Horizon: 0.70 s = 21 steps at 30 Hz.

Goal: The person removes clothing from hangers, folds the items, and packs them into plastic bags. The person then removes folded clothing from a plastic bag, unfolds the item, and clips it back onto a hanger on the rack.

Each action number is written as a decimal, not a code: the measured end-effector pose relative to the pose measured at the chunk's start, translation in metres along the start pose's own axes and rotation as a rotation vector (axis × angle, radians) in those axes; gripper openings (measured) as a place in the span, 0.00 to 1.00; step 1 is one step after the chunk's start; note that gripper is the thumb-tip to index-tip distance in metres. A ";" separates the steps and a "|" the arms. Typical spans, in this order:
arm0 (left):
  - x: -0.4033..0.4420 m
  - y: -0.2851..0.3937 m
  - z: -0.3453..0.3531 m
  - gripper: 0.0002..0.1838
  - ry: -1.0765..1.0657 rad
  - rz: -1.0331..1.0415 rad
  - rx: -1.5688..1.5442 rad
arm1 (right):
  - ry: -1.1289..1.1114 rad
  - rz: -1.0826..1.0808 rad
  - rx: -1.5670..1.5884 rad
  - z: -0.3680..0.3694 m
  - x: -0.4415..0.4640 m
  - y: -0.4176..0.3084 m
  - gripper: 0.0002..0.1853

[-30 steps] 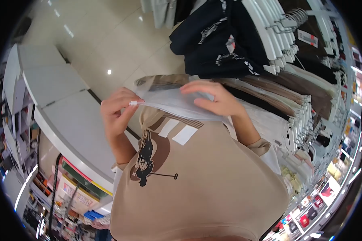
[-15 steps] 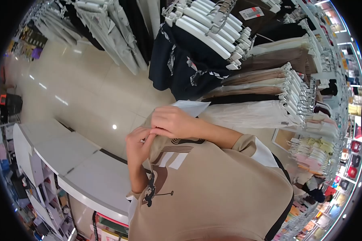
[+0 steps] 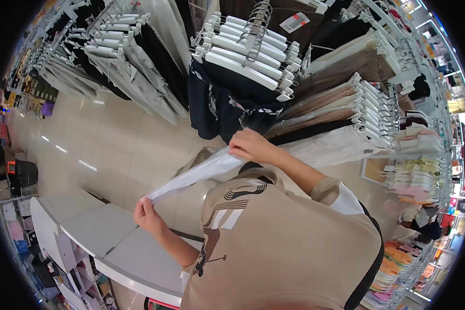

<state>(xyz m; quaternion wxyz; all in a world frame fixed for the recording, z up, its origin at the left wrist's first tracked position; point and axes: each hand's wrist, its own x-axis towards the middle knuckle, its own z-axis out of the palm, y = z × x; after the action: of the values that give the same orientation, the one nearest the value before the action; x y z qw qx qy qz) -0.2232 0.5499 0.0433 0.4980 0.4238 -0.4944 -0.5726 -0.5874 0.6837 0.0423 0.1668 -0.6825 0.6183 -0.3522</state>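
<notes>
A thin white sheet (image 3: 196, 173), soft and slightly see-through, is stretched slantwise between my two hands; whether it is cloth or plastic I cannot tell. At its lower left end my left hand (image 3: 150, 216) is closed, pinching the edge between thumb and fingers. My right hand (image 3: 250, 145) grips the upper right end, fingers bent over the edge. Just beyond the right hand hang dark navy garments (image 3: 227, 103) on white clip hangers (image 3: 243, 64). Below the sheet, my beige printed shirt (image 3: 289, 243) fills the lower middle.
White-topped counters (image 3: 134, 253) stand at lower left, with cluttered shelves beneath. Racks of grey trousers (image 3: 124, 72) and of brown and white trousers (image 3: 325, 111) hang ahead. A black basket (image 3: 23, 173) sits at far left. Another person (image 3: 423, 225) is at far right.
My hands were close together and have moved apart, the left one down and leftward, the right one to the right. The white sheet is now drawn out between them. The view has shifted.
</notes>
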 end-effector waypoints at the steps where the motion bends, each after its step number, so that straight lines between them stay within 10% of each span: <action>1: 0.000 0.001 -0.001 0.08 -0.002 0.008 0.023 | 0.012 -0.007 0.021 0.003 0.000 0.003 0.08; 13: 0.008 0.027 0.001 0.07 0.055 0.109 -0.004 | 0.023 0.430 0.242 0.000 -0.024 0.035 0.09; 21: 0.015 0.046 0.022 0.12 -0.047 0.232 -0.008 | 0.141 0.035 0.174 0.009 -0.011 0.019 0.13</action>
<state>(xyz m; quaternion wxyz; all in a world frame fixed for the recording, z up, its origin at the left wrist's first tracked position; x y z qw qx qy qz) -0.2403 0.5372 0.0924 0.5509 0.3483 -0.5494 -0.5228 -0.5953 0.6893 0.0203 0.1874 -0.6282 0.6074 -0.4486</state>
